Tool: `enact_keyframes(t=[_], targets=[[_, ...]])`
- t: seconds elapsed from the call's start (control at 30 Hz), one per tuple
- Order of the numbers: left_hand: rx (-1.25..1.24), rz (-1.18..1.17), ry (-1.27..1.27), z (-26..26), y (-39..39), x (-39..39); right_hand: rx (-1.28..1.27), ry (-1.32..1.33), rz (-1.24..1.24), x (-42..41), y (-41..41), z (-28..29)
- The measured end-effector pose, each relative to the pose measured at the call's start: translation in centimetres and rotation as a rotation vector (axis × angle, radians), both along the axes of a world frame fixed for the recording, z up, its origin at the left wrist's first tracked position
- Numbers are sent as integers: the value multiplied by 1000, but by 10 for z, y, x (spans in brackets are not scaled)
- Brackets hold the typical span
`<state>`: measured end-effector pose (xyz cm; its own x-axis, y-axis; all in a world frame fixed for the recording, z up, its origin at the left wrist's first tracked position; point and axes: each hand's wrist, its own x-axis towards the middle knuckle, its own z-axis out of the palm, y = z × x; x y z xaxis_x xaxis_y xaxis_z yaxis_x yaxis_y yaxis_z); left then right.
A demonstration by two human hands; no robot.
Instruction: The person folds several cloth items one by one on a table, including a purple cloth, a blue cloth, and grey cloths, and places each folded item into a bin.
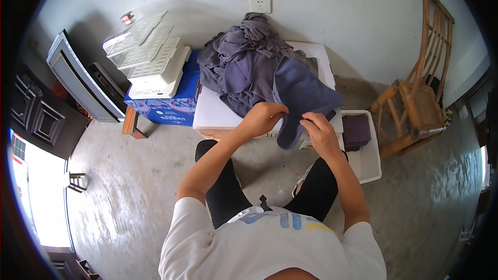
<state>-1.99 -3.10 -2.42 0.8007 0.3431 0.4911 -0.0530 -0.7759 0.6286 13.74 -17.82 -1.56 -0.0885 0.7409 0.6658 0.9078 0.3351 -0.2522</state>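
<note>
A blue-purple cloth (pixel 303 85) hangs between my two hands at the front edge of a white box (pixel 212 111). My left hand (pixel 268 116) pinches its near edge on the left, and my right hand (pixel 319 130) pinches it a little further right, with a flap drooping below them. The cloth's far part rests against a large crumpled heap of grey-purple cloths (pixel 249 58) on the box top. At the right of the box, a white plastic bin (pixel 367 169) on the floor holds folded purple cloth (pixel 357 130).
A white appliance with stacked clear trays (pixel 155 74) stands on a blue patterned box (pixel 167 111) at the left. A bamboo chair (pixel 420 105) is at the right, beyond the bin. Behind the heap is a wall with a socket (pixel 261 4). Framed panels (pixel 83 81) lean at the far left.
</note>
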Motion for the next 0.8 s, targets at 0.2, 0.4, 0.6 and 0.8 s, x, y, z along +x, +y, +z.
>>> enact_keyframes(t=[0.2,0.4,0.6,0.8], targets=[[-26,-66,-21,-2,-16,12,19,186,63,-6,11,-4],[-89,-56,-2,1,-20,15,-21,240,90,-4,11,-8],[-122,-66,-5,-4,-21,19,-31,289,71,-3,12,-6],[-207,-56,35,-4,-26,21,-124,200,-14,0,11,-1]])
